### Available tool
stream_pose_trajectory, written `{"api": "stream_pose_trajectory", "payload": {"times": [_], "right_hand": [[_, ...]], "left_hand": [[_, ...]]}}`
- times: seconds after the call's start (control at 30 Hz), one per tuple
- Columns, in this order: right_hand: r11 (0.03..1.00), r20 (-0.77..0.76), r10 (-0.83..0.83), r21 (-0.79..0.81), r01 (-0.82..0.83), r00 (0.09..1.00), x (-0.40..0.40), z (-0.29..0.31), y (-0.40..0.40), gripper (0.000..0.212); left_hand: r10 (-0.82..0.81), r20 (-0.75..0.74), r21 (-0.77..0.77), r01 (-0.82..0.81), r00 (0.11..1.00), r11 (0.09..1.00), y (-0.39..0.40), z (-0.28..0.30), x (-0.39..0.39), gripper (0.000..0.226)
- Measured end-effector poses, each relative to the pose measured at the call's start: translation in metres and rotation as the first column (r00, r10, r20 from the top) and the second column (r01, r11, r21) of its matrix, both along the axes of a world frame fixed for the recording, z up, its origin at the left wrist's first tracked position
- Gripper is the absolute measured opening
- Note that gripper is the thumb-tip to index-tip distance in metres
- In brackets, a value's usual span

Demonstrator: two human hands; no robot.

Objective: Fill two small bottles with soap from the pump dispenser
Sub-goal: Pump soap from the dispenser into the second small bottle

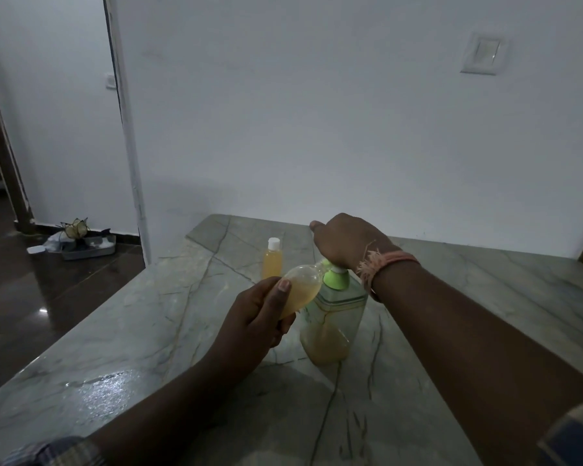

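Pressing down on the green pump head, the right hand (342, 242) lies with its palm on top of the pump dispenser (330, 317), the fingers bent over the far side so I cannot see them well; a frayed orange thread band (386, 264) goes round that wrist. The dispenser stands upright on the grey veined desk (148, 331), and its clear body holds yellowish soap only in the lower part. The left hand (256, 321) has its grip closed around a small open bottle (302, 285), thumb on the near side and fingers under it. This bottle is tilted, with its mouth up at the green spout, and it is about half full of the same amber soap. Just beyond it, on the far side, a second small bottle (272, 260) stands upright on the desk with a white cap on, filled with amber soap. On the dark floor at far left lies a grey tray (91, 248) with some small things on it.
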State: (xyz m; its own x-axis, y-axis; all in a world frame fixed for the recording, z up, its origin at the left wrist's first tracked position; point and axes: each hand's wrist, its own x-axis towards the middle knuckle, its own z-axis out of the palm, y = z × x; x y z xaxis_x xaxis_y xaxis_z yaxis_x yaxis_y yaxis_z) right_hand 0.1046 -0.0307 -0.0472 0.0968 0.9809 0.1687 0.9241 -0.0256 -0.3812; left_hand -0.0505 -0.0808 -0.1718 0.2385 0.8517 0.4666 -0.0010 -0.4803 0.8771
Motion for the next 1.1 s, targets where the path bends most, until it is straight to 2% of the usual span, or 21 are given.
{"api": "stream_pose_trajectory", "payload": {"times": [0.13,0.23,0.37,0.63,0.8,1.1], "right_hand": [[0.998,0.072,0.015,0.053,-0.018,0.997,0.000,0.004,0.005,0.050],[0.993,0.011,0.012,0.116,-0.013,1.000,0.002,0.000,0.006,0.052],[0.999,-0.009,0.033,0.034,-0.033,0.999,0.005,-0.006,0.007,0.041],[0.998,0.054,0.016,0.065,-0.020,0.998,0.002,0.004,0.006,0.048],[0.996,-0.045,-0.003,0.086,0.007,0.999,0.004,-0.009,0.010,0.049],[0.997,0.105,-0.004,0.077,-0.004,0.994,0.000,0.005,0.005,0.047]], "left_hand": [[0.010,-0.009,-0.010,-0.010,1.000,1.000,-0.001,0.001,0.001,0.036],[0.022,-0.013,-0.014,-0.022,1.000,1.000,0.000,0.001,0.001,0.036],[0.016,-0.012,-0.015,-0.016,1.000,1.000,0.000,-0.001,0.003,0.034],[0.014,-0.001,-0.026,-0.014,1.000,1.000,-0.002,0.001,0.003,0.038],[0.022,0.004,-0.003,-0.022,1.000,1.000,0.001,0.000,0.001,0.038],[0.023,-0.005,-0.018,-0.023,1.000,1.000,-0.001,0.000,0.001,0.037]]}}
